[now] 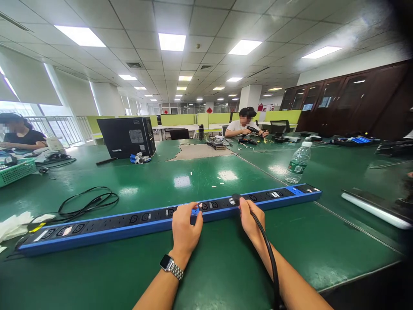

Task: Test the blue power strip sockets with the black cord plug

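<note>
A long power strip (pixel 122 220) with a blue casing and a black face of several sockets lies slantwise across the green table. My left hand (pixel 185 226), with a watch on its wrist, grips the strip near its middle, thumb and fingers curled over the front edge beside a blue socket. Closed around a black plug (pixel 236 199) is my right hand (pixel 251 217), just right of the left one. The plug is over the strip's face, its metal end pointing left. Its thick black cable (pixel 270 254) runs down along my right forearm.
A water bottle (pixel 298 162) stands behind the strip's right end. A computer case (pixel 127 137) and gloves (pixel 140 158) are at the back left. A coiled black cable (pixel 87 200) lies left. Two other people sit at the table, one holding a dark tool.
</note>
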A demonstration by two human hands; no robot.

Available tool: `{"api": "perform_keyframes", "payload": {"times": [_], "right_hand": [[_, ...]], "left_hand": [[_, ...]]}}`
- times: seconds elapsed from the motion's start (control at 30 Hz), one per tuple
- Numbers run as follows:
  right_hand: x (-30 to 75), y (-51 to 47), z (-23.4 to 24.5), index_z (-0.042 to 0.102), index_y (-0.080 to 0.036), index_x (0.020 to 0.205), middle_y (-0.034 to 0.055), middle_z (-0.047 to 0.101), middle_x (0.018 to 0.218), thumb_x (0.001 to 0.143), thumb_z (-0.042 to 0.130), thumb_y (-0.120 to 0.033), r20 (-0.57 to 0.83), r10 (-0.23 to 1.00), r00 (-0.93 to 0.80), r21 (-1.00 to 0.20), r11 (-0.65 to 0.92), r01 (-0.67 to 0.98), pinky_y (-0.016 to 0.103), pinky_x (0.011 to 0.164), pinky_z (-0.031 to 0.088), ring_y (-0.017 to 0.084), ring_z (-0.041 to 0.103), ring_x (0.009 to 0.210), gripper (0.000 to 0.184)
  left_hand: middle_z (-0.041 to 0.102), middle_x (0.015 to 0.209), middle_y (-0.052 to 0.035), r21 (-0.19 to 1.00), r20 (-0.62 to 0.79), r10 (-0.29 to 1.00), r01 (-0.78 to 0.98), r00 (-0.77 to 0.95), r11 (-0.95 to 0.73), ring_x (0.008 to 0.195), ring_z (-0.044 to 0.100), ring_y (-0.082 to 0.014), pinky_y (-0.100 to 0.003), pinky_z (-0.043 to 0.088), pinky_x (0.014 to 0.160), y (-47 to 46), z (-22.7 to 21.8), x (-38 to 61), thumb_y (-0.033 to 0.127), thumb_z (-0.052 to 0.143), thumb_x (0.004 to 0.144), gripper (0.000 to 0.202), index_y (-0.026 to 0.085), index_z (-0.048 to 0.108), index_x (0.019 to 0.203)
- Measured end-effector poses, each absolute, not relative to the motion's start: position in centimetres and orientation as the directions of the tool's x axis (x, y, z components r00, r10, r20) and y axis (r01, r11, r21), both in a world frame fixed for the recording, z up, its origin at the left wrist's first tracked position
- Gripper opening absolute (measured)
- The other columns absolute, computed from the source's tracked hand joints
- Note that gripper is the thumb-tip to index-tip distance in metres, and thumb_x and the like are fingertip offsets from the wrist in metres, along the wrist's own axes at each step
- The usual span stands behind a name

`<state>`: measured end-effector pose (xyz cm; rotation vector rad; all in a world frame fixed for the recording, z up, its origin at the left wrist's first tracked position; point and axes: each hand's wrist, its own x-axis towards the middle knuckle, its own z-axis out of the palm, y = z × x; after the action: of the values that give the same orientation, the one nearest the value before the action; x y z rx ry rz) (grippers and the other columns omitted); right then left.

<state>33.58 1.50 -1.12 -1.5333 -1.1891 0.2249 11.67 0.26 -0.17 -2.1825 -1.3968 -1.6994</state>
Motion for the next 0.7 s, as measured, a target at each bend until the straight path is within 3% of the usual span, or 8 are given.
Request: {"api": "perform_keyframes", "payload": {"times": [0.3, 0.7], "right_hand": [[32.7, 1.2, -0.7, 0.041, -0.022, 0.059, -0.0017, 0.05, 0.055, 0.089, 0.038, -0.06, 0.482, 0.8, 0.357, -0.703, 0.11, 0.703, 0.024, 0.055, 0.032, 0.014, 0.044, 0.055, 0.048], [31.6, 0.9, 0.8, 0.054, -0.021, 0.071, 0.0026, 0.063, 0.069, 0.094, 0.034, -0.049, 0.362, 0.89, 0.277, -0.51, -0.06, 0.858, 0.024, 0.056, 0.027, 0.015, 0.053, 0.064, 0.041]], "left_hand": [[0.07, 0.093, -0.004, 0.493, 0.777, 0.63, 0.642, -0.02, -0.587, 0.089, 0.063, -0.0204, -0.036, 0.047, 0.081, 0.2, -0.1, 11.8, 0.019, 0.057, 0.085, 0.019, 0.021, 0.062, 0.103], [0.07, 0.093, -0.0043, 0.527, 0.741, 0.672, 0.617, 0.003, -0.584, 0.09, 0.063, -0.02, -0.036, 0.047, 0.081, 0.2, -0.3, 12.0, 0.019, 0.056, 0.086, 0.017, 0.021, 0.063, 0.101]]}}
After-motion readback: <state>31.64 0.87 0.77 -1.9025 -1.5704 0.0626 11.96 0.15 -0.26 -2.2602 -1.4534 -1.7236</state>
